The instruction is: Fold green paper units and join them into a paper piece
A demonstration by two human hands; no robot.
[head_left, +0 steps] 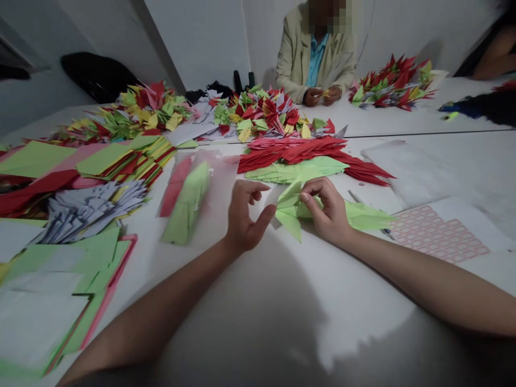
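Green folded paper (288,210) sits at lower centre, pinched by the right hand (327,208), its fingertips (306,197) pressed on top and the thumb side hidden beneath the folds. A longer green strip (365,216) runs out to the right, though whether it joins the folded piece is hard to make out. The left hand (245,216) stands just beside it, half open and curled, with nothing visibly in its grasp (a pale sliver near the thumb is too blurred to tell). A slim metal-tipped object (355,196) pokes out past the right hand, mostly covered. Ahead lie red folded strips (292,150), and to the left a translucent plastic sleeve (188,196) holds green and red paper. Stacked paper (115,164) at the left is cut off by the frame edge. Bare white table (262,301) spreads below the hands, in shadow. At top centre, a co-worker's hands (322,95) hold something too small to make out.
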